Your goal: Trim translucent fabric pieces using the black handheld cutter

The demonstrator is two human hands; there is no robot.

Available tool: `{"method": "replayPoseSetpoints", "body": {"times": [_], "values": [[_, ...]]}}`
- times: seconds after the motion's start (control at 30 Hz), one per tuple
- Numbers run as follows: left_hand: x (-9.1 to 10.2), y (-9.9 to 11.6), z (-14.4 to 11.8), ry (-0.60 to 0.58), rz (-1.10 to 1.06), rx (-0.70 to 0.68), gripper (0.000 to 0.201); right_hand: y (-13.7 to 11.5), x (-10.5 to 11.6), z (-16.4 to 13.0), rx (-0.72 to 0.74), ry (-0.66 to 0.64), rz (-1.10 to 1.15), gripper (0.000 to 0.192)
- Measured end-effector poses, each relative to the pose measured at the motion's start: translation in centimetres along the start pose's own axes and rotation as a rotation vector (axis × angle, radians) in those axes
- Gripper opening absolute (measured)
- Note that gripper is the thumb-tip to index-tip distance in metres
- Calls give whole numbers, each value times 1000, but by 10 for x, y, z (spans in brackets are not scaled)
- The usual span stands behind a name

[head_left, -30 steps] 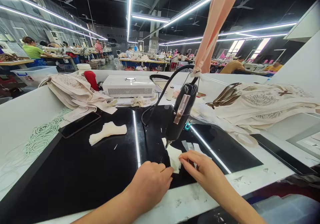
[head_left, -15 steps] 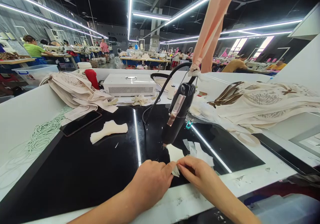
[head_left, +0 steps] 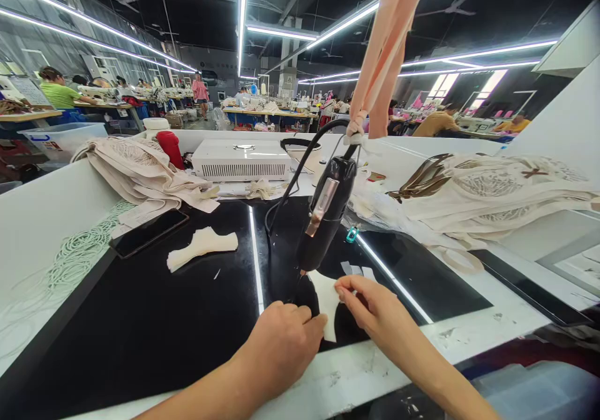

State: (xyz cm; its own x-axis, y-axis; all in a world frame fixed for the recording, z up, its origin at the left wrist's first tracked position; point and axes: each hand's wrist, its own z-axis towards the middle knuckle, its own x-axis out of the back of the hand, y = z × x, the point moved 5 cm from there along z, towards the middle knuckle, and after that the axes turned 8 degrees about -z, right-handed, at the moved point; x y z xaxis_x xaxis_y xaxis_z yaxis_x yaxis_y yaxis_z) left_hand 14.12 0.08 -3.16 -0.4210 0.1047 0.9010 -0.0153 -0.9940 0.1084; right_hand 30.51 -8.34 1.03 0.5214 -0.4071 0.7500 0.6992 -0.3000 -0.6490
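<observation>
View from the head camera over a glossy black work surface point(head_left: 140, 332) bordered by a white bench point(head_left: 42, 214), in a large workshop hall with a dark ceiling, long strip lights point(head_left: 244, 7) and rows of tables where other people sit at work. From left to right: coils of white cord point(head_left: 70, 257); a heap of cream fabric point(head_left: 140, 173); a dark phone point(head_left: 149, 232); a cream fabric scrap point(head_left: 201, 248); a white ventilated box point(head_left: 241, 160). The left hand point(head_left: 281, 345) and right hand point(head_left: 375, 314) each pinch an edge of a small white fabric piece point(head_left: 328, 304), fingers closed on it, holding it against the black surface just under the tip of a black corded tool point(head_left: 325, 217) hanging from a peach strap point(head_left: 384, 51). A second fabric pile point(head_left: 492, 198) lies at right.
</observation>
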Motion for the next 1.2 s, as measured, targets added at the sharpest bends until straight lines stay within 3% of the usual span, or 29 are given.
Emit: {"method": "replayPoseSetpoints", "body": {"times": [0.27, 0.47, 0.6, 0.7, 0.8, 0.93, 1.07, 1.2], "values": [[4, -2, 4, -86, -27, 56, 14, 3, 18, 64, -91, 68, 368, 47], [5, -4, 6, -74, -42, 72, 19, 5, 36, 102, -22, 324, 640, 57], [5, -5, 8, -103, -73, 109, 21, 5, 55, 95, 50, 590, 765, 58], [5, -8, 10, -180, -138, 191, 30, -1, 64, 68, 95, 686, 829, 50], [8, -15, 10, -244, -324, 328, 38, -13, 59, 32, 102, 632, 846, 43], [18, -27, 9, -186, -778, 480, 37, -26, 38, -6, 95, 494, 835, 39], [27, -37, 8, -60, -1230, 606, 56, -31, 7, -20, 123, 334, 829, 39], [36, -42, 2, -1, -1450, 731, 64, -36, -21, -22, 142, 223, 762, 42]]}}
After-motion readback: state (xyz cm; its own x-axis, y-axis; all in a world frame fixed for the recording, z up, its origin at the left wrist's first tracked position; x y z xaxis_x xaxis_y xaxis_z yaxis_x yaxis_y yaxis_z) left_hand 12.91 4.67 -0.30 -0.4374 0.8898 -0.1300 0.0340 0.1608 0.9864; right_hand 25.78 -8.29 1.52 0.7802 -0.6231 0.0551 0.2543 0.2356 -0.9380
